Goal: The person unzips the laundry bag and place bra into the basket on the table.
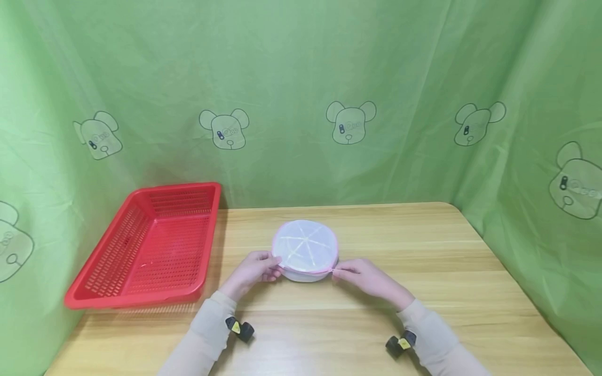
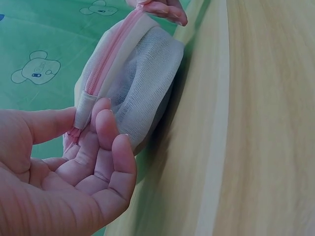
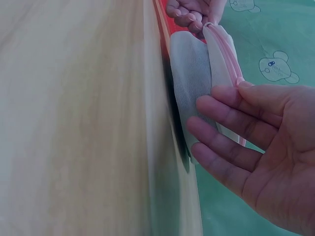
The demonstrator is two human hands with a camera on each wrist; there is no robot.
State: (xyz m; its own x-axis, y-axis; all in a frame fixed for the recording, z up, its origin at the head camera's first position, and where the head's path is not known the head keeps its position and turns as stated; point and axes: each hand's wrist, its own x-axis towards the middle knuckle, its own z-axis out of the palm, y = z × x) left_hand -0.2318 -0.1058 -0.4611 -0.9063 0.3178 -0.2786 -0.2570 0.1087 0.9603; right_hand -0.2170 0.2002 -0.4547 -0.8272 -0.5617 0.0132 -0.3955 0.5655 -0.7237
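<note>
A round white mesh zip bag [image 1: 305, 243] with a pink zipper [image 2: 114, 53] around its rim sits on the table, its top marked with pale lines spreading from the centre. On its near left side, my left hand [image 1: 256, 267] pinches the fabric tab at the zipper's end between thumb and fingers. At the near right, my right hand [image 1: 366, 277] pinches the pink zipper at what looks like its pull, thumb against index finger. The other right fingers spread along the mesh side in the right wrist view. Between the hands the zipper runs along the bag's near edge.
A red plastic basket [image 1: 207, 245] with perforated walls stands on the left of the wooden table [image 1: 423, 324]. Green curtains [image 1: 291, 62] printed with mouse heads hang behind and at both sides. Each wrist carries a small black camera [image 1: 245, 331].
</note>
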